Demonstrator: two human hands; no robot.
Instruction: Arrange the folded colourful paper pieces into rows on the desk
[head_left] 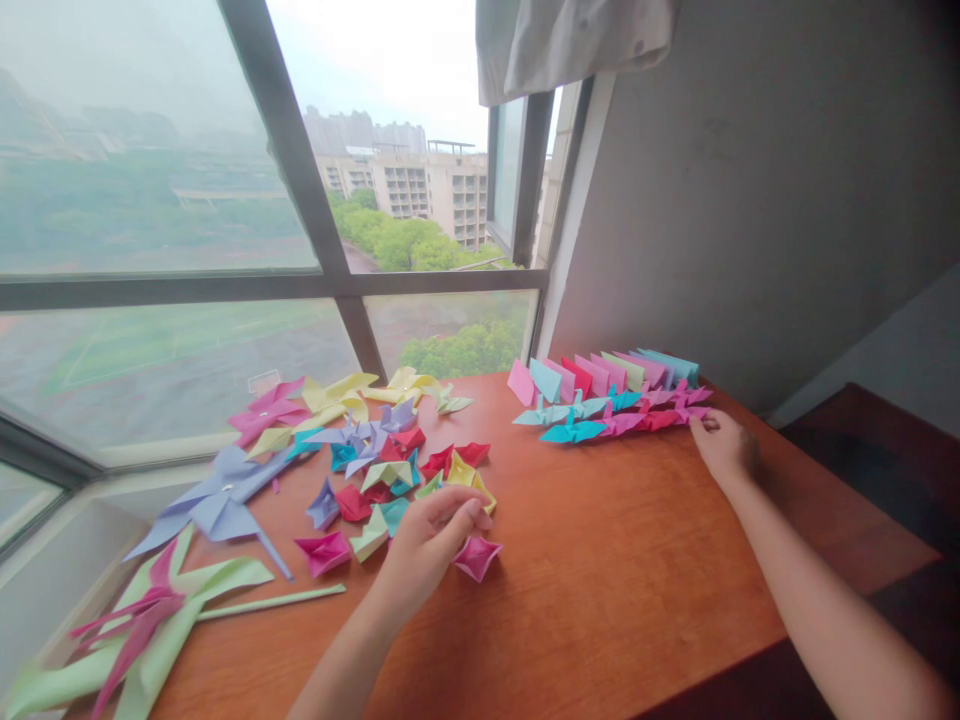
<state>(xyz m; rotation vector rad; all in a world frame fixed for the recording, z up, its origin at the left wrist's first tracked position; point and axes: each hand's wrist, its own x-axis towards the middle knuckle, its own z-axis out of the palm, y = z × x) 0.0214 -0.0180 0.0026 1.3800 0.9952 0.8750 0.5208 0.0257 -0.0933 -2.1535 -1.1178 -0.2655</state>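
At the right end of the front row, my right hand (726, 447) has its fingertips closed on a pink paper crane (691, 413). Beside it run rows of folded cranes, among them a blue crane (572, 430) at the left end. My left hand (435, 535) hovers at the near edge of a cluster of small folded paper boats, fingers loosely bent and holding nothing I can see. Just below its fingertips sits a magenta paper boat (478, 558). A yellow boat (469, 473) lies behind those fingers, partly hidden by them.
Paper pinwheels cover the left of the wooden table (600, 570), including a purple pinwheel (225, 490) and a green-and-magenta one (154, 610) with a stick. Folded paper pieces (600, 374) stand in a row behind the cranes. A window (341, 285) and a wall (720, 220) border the table.
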